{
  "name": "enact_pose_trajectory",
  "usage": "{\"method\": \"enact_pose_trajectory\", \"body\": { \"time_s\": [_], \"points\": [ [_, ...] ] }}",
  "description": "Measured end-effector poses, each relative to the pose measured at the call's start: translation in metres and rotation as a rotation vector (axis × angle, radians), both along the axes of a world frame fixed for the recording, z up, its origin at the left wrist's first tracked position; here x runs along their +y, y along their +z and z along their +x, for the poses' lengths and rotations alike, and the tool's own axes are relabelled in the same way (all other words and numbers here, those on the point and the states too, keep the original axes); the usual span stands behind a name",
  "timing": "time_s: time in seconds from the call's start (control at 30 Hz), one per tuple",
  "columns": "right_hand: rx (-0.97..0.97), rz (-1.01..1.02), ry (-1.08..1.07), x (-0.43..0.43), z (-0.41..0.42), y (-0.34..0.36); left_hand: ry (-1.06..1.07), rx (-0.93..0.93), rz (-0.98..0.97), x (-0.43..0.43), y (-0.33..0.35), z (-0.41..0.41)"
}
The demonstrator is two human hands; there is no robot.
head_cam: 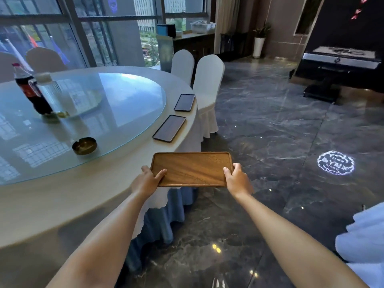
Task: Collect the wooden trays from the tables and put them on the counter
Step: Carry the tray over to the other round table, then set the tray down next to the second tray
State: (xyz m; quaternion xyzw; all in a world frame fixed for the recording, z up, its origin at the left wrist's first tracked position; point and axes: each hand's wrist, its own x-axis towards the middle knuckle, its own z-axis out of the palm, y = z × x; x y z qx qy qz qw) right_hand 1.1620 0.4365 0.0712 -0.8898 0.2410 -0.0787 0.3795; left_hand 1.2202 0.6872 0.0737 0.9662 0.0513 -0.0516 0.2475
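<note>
Head view: a wooden tray [192, 169] is held level in the air, just past the edge of the round table [62, 204], above the dark marble floor [270, 132]. The left hand [148, 178] grips its left short end, thumb lying on the tray's inner face; the right hand [235, 179] grips the right short end likewise. Two further trays [170, 128] [185, 102] lie flat on the table rim beyond, apparently the same kind, though glare hides their grain. A cola bottle [31, 90] and an ashtray [84, 145] stand on the glass turntable [104, 113]. Two covered chairs [207, 88] stand beside the table.
</note>
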Motion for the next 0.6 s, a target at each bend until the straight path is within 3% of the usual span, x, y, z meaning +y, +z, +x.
{"method": "enact_pose_trajectory", "body": {
  "time_s": [0.27,0.6],
  "points": [
    [0.001,-0.064,0.122,-0.079,0.171,0.017,0.137,-0.017,-0.031,-0.072,-0.002,0.133],
    [0.043,-0.102,0.337,-0.083,0.342,-0.022,0.328,0.000,-0.003,-0.071,-0.042,0.253]
  ]
}}
